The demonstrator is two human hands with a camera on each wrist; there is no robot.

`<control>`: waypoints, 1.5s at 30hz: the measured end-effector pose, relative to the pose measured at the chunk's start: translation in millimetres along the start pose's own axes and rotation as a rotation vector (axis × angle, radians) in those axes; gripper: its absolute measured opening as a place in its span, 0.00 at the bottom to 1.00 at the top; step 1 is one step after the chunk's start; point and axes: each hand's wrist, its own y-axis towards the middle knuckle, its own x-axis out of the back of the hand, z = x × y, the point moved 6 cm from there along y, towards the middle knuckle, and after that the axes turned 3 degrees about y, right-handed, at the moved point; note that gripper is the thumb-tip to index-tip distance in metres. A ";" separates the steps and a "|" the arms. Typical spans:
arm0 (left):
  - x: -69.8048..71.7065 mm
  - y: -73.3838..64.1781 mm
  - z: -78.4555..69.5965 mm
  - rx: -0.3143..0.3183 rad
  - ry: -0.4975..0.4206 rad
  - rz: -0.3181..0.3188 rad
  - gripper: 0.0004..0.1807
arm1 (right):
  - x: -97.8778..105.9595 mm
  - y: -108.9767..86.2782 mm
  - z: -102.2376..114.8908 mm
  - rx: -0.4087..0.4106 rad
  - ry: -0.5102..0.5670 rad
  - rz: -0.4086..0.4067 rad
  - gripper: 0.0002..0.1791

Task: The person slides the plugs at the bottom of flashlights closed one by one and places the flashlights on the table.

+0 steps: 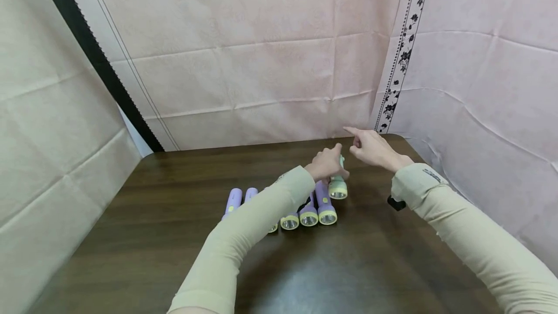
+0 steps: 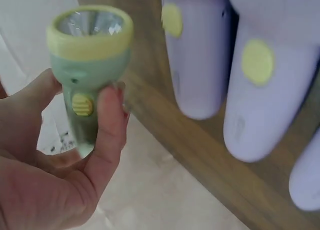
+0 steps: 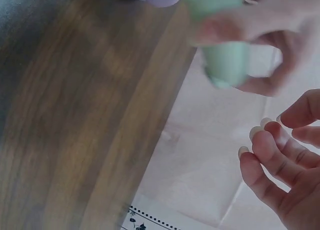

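A green flashlight (image 1: pixel 337 188) with a yellow-rimmed lens is gripped by my left hand (image 1: pixel 326 164) toward the back right of the table. In the left wrist view, thumb and fingers hold the flashlight's body (image 2: pixel 95 65), and its yellow button faces the camera. My right hand (image 1: pixel 375 150) hovers just to the right of it, fingers loosely bent, index finger stretched out, holding nothing. Several purple flashlights with yellow rims lie in a row by the left hand; the rightmost purple flashlight (image 1: pixel 324 202) is nearest. My left forearm hides part of the row.
The dark wooden table (image 1: pixel 152 241) has its back edge close behind both hands. Pale creased cloth (image 1: pixel 261 71) hangs behind it and at both sides. The leftmost purple flashlight (image 1: pixel 234 201) lies beyond my left sleeve.
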 end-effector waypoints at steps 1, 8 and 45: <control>-3.5 -1.3 -0.9 0.004 0.010 0.014 0.37 | 0.2 1.4 0.2 -0.004 0.000 -0.003 0.34; -33.0 0.4 0.7 0.085 0.112 0.105 0.21 | -5.7 7.5 3.1 0.001 0.006 0.035 0.29; -1.0 -0.3 19.0 -0.145 0.257 -0.158 0.22 | -32.3 22.0 13.0 0.037 0.113 -0.106 0.22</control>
